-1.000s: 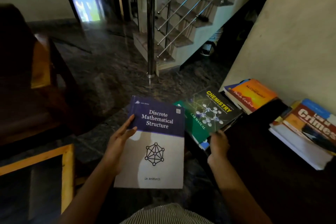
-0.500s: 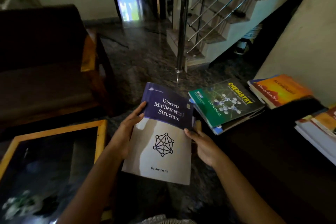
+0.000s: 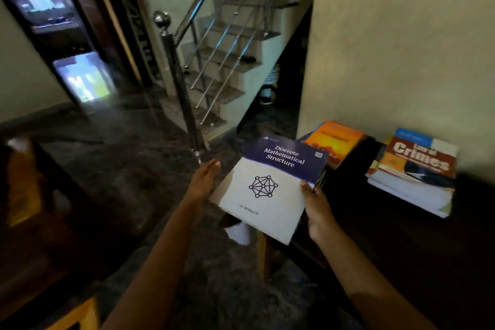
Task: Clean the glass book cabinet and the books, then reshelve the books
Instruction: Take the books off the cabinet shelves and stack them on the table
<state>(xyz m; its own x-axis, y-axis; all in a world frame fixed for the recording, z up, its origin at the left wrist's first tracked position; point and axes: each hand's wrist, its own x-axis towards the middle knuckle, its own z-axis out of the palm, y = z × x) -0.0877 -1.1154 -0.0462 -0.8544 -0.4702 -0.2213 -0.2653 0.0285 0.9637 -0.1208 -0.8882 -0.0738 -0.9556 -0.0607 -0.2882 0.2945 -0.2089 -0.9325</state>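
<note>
Paperback under inspection, the Discrete Mathematical Structure textbook [image 3: 270, 190], sits at centre frame, cover up and tilted, held in the air apparently over the left end of the dark bench [image 3: 401, 244]. The right hand [image 3: 317, 209] grips its right edge: thumb on the cover, remaining fingers curled beneath and out of sight. The left hand [image 3: 203, 182] lies just beside the left edge, its fingers [image 3: 213, 169] straight and together, holding nothing. Whether it touches the book cannot be told.

On the bench just behind the held volume, against the wall, rests an orange-covered book [image 3: 334, 142]. At right of frame, well apart, stands the Crimes stack [image 3: 420, 163]. The cabinet is not in view.

Assessment: the volume appears thin, light and flexible. Its glossy cover is likely slippery under a one-sided pinch, and the unsupported left side may sag. Recommended hold is at the spine, or a flat palm beneath the middle with the second hand steadying the opposite edge. Corners look prone to creasing, so it should be set down flat, not on an edge.
</note>
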